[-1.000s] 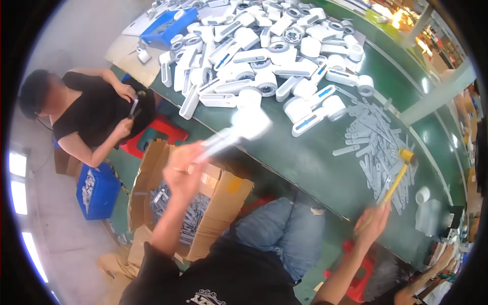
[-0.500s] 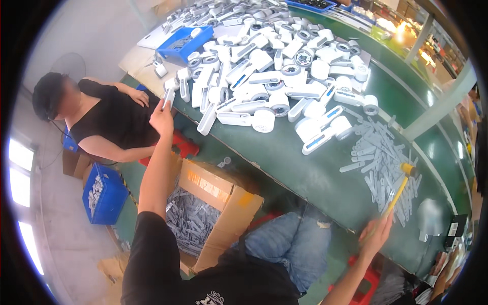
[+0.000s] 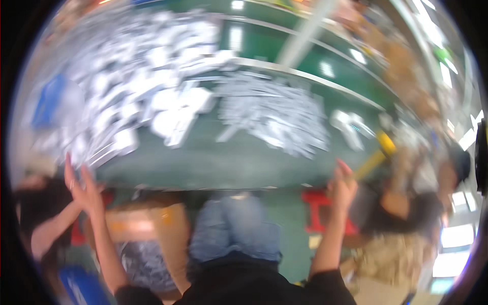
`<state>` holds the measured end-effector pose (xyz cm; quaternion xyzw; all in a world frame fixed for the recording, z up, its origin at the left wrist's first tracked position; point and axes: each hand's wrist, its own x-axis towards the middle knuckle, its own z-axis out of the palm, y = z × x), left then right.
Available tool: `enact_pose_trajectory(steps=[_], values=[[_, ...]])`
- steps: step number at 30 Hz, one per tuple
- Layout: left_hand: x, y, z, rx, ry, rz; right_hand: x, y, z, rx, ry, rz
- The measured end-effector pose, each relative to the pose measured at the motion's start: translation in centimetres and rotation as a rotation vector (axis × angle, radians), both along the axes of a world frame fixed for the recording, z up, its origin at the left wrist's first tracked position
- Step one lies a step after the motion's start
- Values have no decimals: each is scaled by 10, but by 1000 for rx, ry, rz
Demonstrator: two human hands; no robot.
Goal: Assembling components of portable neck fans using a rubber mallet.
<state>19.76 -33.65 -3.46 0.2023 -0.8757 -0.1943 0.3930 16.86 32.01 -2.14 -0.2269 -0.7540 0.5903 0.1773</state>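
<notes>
The whole picture is smeared by motion. At the table's near left edge, my left hand [image 3: 87, 192] has its fingers spread, and I make out nothing held in it. Just beyond it lies the big pile of white handheld fans [image 3: 129, 109] with round heads and long handles. At the right, my right hand [image 3: 343, 187] is closed round the handle of a yellow mallet [image 3: 386, 144], whose head points away to the right. Left of the mallet a heap of long grey plastic strips [image 3: 274, 114] lies on the green table [image 3: 203, 165].
A white fan [image 3: 349, 133] lies apart, right of the strips. Below the table stand a cardboard box [image 3: 134, 222] of grey parts, a red stool [image 3: 316, 209] and a blue bin [image 3: 81, 285]. Other people sit at left [image 3: 38, 213] and right [image 3: 394, 203].
My view has swung to the right. My left hand, earlier holding a white piece at the table's left edge, now has its fingers apart. The mallet stays in my right hand.
</notes>
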Motion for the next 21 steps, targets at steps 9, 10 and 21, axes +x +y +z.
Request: enact_pose_trajectory(steps=[9, 10, 21], values=[[-72, 232, -18, 76, 45, -683, -53, 177, -17, 651, -165, -281], [-75, 243, -24, 82, 11, -656, -65, 198, -27, 716, -185, -263], [-76, 234, -28, 19, 33, -536, -74, 136, 28, 785, -102, -118]])
